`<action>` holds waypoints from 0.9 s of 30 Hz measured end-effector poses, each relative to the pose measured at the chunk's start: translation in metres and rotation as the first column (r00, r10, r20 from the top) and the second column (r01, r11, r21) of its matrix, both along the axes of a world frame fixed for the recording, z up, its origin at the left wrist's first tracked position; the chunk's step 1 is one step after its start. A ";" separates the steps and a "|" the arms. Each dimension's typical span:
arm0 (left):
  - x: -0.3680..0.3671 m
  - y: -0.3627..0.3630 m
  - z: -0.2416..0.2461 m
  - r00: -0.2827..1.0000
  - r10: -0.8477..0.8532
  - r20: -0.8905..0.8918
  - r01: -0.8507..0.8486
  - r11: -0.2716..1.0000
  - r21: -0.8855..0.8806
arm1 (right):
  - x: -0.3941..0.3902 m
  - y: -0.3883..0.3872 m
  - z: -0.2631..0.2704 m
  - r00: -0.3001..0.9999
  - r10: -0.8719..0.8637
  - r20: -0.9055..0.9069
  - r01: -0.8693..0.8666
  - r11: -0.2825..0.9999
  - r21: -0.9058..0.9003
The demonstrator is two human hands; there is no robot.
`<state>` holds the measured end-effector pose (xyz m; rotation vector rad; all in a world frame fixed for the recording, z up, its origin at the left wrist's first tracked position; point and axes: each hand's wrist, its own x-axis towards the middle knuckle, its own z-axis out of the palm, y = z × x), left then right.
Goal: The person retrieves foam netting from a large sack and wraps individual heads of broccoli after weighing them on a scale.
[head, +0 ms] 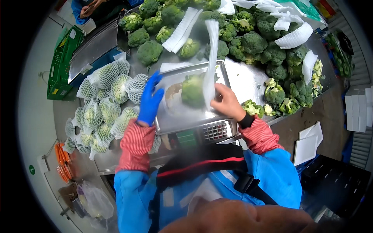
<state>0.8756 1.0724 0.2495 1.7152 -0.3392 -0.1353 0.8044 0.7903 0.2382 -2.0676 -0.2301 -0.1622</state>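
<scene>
My left hand (pixel 150 100), in a blue glove, is at the left rim of a weighing scale's metal tray (pixel 174 121). Its fingers are apart and hold nothing. My bare right hand (pixel 228 102) pinches the lower end of a white foam net sleeve (pixel 212 49), which stretches up and away over the tray. Just left of the sleeve, a broccoli head (pixel 192 91) rests on the tray, slightly blurred and partly covered by it. The scale's keypad (pixel 215 131) and green display (pixel 187 138) face me.
Broccoli heads (pixel 253 42) are piled behind and right of the scale, with loose foam sleeves (pixel 295 36) on top. Netted broccoli heads (pixel 102 110) lie at left. Beyond are a green crate (pixel 62 64) and another person's hands (pixel 89 10). White trays (pixel 307 145) sit at right.
</scene>
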 end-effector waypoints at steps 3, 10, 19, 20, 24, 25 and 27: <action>0.008 -0.042 0.008 0.985 -0.165 -0.054 0.165 0.986 -0.010 | -0.020 0.012 -0.001 0.996 -0.028 0.087 0.040 0.989 -0.145; -0.014 -0.109 0.044 0.994 -0.064 -0.092 0.048 0.984 -0.174 | -0.035 0.021 0.008 0.998 -0.020 0.060 0.049 0.842 -0.537; -0.027 -0.049 0.045 0.509 -0.727 -0.460 0.463 0.682 -0.566 | -0.021 0.001 0.103 0.998 0.063 0.001 -0.059 0.942 0.330; -0.039 -0.050 0.038 0.554 -0.688 -0.468 0.355 0.704 -0.615 | -0.015 0.012 0.097 0.995 0.060 0.084 -0.078 0.971 0.226; -0.046 -0.040 0.024 0.725 -0.545 -0.421 0.314 0.806 -0.502 | -0.019 0.041 0.085 0.988 0.101 0.115 -0.131 0.947 0.293; -0.042 -0.034 0.027 0.764 -0.531 -0.366 0.385 0.831 -0.401 | -0.018 0.042 0.078 0.989 0.102 0.106 -0.129 0.950 0.283; -0.040 -0.023 0.031 0.843 -0.478 -0.249 0.444 0.878 -0.180 | -0.023 0.052 0.072 0.953 0.011 0.304 -0.022 0.999 0.031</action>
